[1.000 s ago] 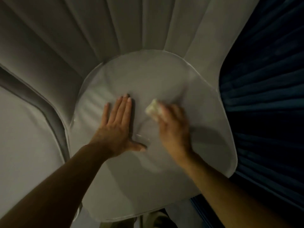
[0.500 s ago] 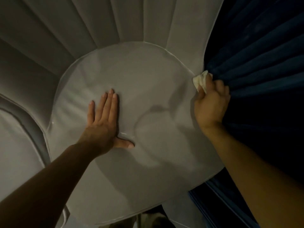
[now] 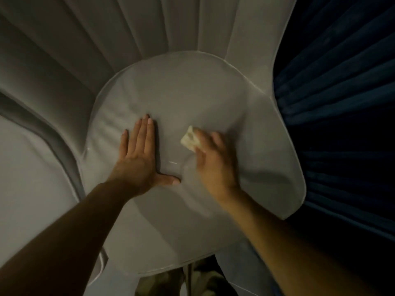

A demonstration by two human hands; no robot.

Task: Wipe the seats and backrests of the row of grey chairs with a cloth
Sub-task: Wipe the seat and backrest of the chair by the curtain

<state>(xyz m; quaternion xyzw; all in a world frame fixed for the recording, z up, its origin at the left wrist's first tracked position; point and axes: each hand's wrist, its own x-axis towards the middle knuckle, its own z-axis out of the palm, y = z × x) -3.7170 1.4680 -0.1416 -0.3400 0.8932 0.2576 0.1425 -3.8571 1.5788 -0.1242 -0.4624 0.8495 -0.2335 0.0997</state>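
While the left hand (image 3: 136, 161) lies flat on the grey seat (image 3: 177, 99) with its fingers straight and close together and the thumb out to the side, the right hand (image 3: 213, 163) presses a small cream cloth (image 3: 189, 140) onto the middle of the same seat. Its fingers curl over the cloth and look blurry. Behind the seat rises the ribbed grey backrest (image 3: 162, 26). Dark blue curtains (image 3: 342, 103) hang on the right. Another grey seat (image 3: 27, 167) sits on the left.
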